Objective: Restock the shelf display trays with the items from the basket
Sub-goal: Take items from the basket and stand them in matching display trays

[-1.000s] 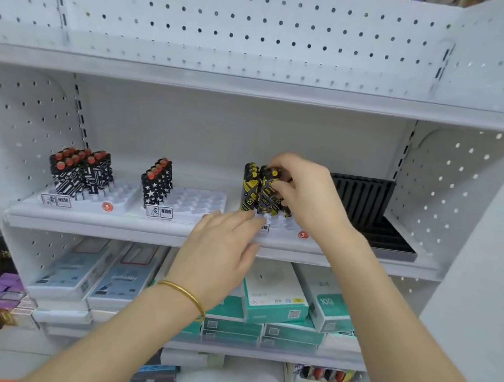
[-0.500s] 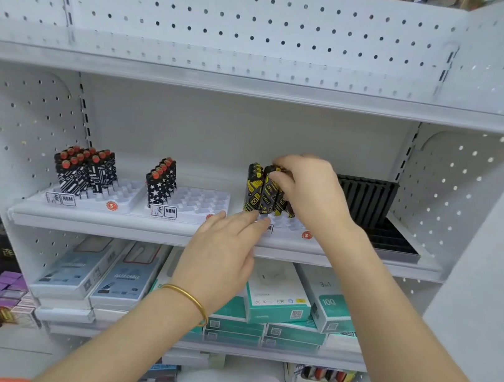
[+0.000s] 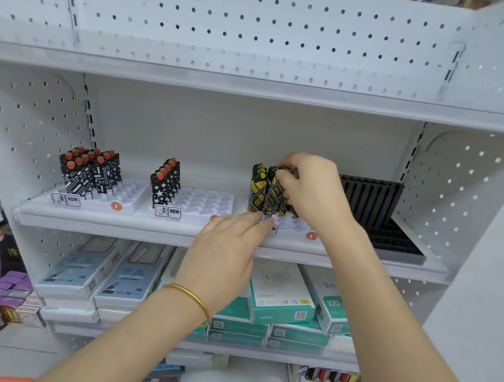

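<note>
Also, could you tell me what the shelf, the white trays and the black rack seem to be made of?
The shelf looks like painted sheet metal, matte pale grey, with punched holes. The white trays seem moulded plastic, smooth, with formed slots. The black rack is probably matte plastic, given its thin ribbed dividers.

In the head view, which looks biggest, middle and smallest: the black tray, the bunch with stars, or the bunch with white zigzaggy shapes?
1. black tray
2. zigzaggy bunch
3. star bunch
All three stand on one shelf, so nearness hardly skews this.
</note>
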Available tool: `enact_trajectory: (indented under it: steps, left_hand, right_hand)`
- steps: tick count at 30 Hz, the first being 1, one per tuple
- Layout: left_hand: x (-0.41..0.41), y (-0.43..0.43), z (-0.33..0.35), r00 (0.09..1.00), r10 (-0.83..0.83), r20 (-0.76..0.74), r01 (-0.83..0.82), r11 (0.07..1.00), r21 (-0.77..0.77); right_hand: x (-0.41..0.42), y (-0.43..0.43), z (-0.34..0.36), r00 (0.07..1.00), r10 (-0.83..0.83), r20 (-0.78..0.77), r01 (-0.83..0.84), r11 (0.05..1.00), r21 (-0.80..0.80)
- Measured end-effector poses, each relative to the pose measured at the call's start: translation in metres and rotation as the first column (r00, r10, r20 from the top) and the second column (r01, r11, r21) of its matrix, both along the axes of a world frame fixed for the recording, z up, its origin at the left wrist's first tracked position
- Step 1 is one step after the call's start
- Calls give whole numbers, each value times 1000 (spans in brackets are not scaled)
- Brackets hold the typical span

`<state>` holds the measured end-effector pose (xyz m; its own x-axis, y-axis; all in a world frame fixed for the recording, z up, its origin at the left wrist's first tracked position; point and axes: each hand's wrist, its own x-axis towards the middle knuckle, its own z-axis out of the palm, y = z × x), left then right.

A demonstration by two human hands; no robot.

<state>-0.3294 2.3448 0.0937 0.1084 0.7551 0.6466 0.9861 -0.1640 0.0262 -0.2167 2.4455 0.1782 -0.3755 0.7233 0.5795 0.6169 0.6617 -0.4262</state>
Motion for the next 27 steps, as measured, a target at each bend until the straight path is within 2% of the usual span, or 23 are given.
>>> enact_trajectory:
  steps: [3, 12, 17, 21, 23, 27]
  left_hand:
    - [0, 0, 1, 1000, -2, 4, 2, 1000, -8]
    - [0, -1, 1, 1000, -18, 18, 18, 1000, -17]
    - [-1, -2, 1, 1000, -17, -1, 17, 1000, -6]
    - [0, -2, 1, 1000, -15, -15, 15, 1000, 12]
    - [0, -2, 1, 1000, -9, -18, 9, 1000, 18]
    - [-3, -2, 0, 999, -39, -12, 39, 999, -7]
  right_hand:
    - [-3, -2, 1, 998, 4, 55, -6, 1000, 27]
    - [-4, -4, 12, 995, 2, 103, 3, 999, -48]
    - [-9, -5, 4, 979, -53, 194, 54, 999, 1]
    - [-7, -6, -11, 968, -108, 225, 87, 991, 102]
    - [-3, -7, -18, 982, -81, 169, 63, 992, 111]
    - [10, -19, -17, 995, 0, -102, 7, 998, 62]
